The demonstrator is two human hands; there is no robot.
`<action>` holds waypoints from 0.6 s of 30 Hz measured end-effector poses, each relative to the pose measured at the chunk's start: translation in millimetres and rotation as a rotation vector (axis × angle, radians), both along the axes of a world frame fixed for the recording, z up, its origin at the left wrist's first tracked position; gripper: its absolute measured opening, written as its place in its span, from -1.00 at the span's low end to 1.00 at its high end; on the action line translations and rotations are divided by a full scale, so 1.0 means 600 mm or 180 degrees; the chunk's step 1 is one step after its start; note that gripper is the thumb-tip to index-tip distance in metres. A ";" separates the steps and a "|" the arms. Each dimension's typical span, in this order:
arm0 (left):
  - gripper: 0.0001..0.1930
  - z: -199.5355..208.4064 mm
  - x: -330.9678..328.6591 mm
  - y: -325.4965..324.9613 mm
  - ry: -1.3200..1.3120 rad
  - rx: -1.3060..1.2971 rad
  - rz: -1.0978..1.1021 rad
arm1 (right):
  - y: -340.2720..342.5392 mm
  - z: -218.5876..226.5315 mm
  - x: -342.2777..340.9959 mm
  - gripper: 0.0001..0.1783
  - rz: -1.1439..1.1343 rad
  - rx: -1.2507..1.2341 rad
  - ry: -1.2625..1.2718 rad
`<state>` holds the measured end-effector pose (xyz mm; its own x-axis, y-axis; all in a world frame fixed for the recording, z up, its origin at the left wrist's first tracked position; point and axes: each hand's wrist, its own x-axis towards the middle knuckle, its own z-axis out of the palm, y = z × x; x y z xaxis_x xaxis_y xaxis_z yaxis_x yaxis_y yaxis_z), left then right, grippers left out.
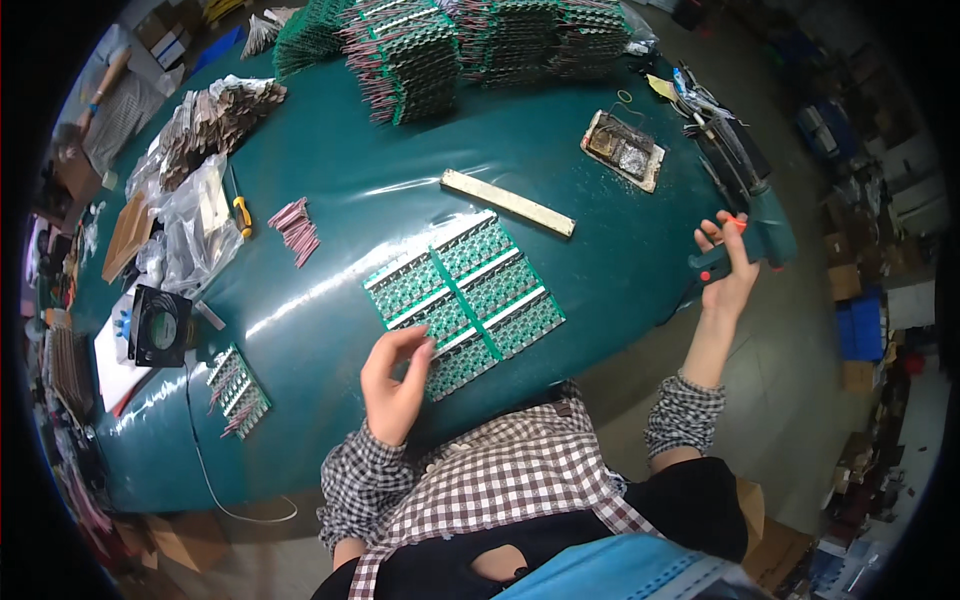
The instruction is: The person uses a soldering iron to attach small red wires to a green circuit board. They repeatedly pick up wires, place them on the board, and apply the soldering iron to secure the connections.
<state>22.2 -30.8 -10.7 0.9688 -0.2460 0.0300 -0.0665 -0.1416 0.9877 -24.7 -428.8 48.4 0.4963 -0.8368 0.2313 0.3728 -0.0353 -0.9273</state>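
A green circuit board panel [457, 285], divided into several rows of small boards, lies flat on the table in front of me. My left hand [393, 380] is over its near left edge, thumb and forefinger drawn together; anything between them is too small to make out. Off to the right, my right hand [733, 265] is wrapped round a dark green pistol-shaped tool [770, 232] with red parts, beside the table's right edge. A pale flat bar [508, 203] rests just beyond the panel. Left of it lies a small bundle of pink wires [295, 231].
Tall stacks of wired boards [402, 60] stand at the back. A soot-stained tray [622, 150] sits at far right, near a holder of hand tools [722, 130]. Leftward are a yellow-handled screwdriver [241, 212], plastic bags [200, 235], a black fan [160, 326] and a small wired board [238, 392].
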 end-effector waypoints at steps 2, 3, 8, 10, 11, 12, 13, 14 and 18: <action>-0.81 0.020 0.000 -0.038 -0.0121 -0.0223 -0.0206 | 0.007 0.020 -0.008 -0.77 0.0933 0.0420 -0.0233; -0.80 0.036 0.000 -0.057 -0.0159 -0.0354 -0.0327 | 0.021 0.022 -0.007 -0.76 0.1194 0.0574 -0.0245; -0.76 0.076 0.010 -0.132 0.0527 -0.1840 -0.0316 | 0.141 -0.024 -0.017 -0.70 0.2227 0.1289 -0.0181; -0.76 0.085 0.024 -0.143 0.0707 -0.2036 -0.0174 | 0.179 -0.032 -0.022 -0.66 0.2415 0.1384 -0.0307; -0.75 0.085 0.029 -0.144 0.0704 -0.2099 -0.0079 | 0.194 -0.036 -0.025 -0.63 0.2497 0.1434 -0.0384; -0.74 0.085 0.032 -0.144 0.0714 -0.2097 -0.0030 | 0.201 -0.046 -0.030 -0.57 0.2440 0.1226 -0.0461; -0.73 0.085 0.034 -0.143 0.0726 -0.2095 0.0013 | 0.205 -0.052 -0.029 -0.56 0.2464 0.1047 -0.0373; -0.72 0.084 0.036 -0.143 0.0738 -0.2092 0.0050 | 0.208 -0.056 -0.026 -0.56 0.2480 0.0866 -0.0287; -0.71 0.083 0.041 -0.145 0.0978 -0.2265 0.0139 | 0.213 -0.062 -0.033 -0.57 0.2828 0.0982 0.0041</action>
